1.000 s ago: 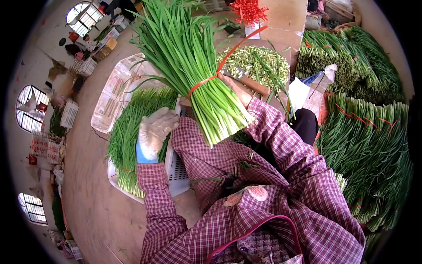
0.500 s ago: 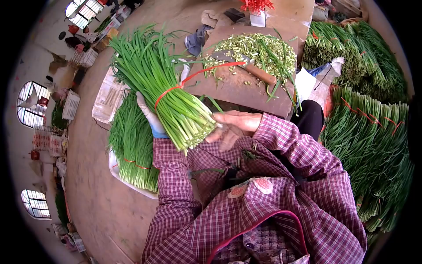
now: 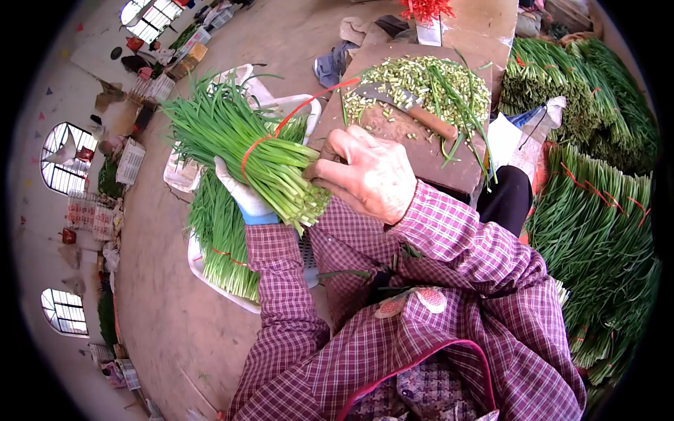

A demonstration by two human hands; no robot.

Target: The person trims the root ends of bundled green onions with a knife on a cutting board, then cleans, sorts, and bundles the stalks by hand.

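Note:
A bunch of garlic chives (image 3: 217, 130) is tilted in front of me, leaves to the upper left and pale cut stems to the lower right. A red tie (image 3: 254, 149) circles it, its loose end sticking up to the right. My left hand (image 3: 241, 191), in a white glove with a blue cuff, is wrapped round the bunch from below. Bare and with bent fingers, my right hand (image 3: 372, 172) is closed on stems at the cut end; its fingertips are partly hidden. Under the bunch stands a white basket (image 3: 195, 263) holding more tied chives (image 3: 225, 231).
At upper right, a brown board (image 3: 386, 147) carries a knife (image 3: 432, 123) and chopped stem pieces (image 3: 400, 74). Stacked chive bundles (image 3: 597, 217) line the right side. Behind the board are red ties (image 3: 427, 10). Crates (image 3: 131, 161) stand along the far left wall.
My right hand has moved up from beneath the cut end to the stems' right side, and its fingers have closed there. The bunch has tilted flatter, and the camera view has shifted slightly.

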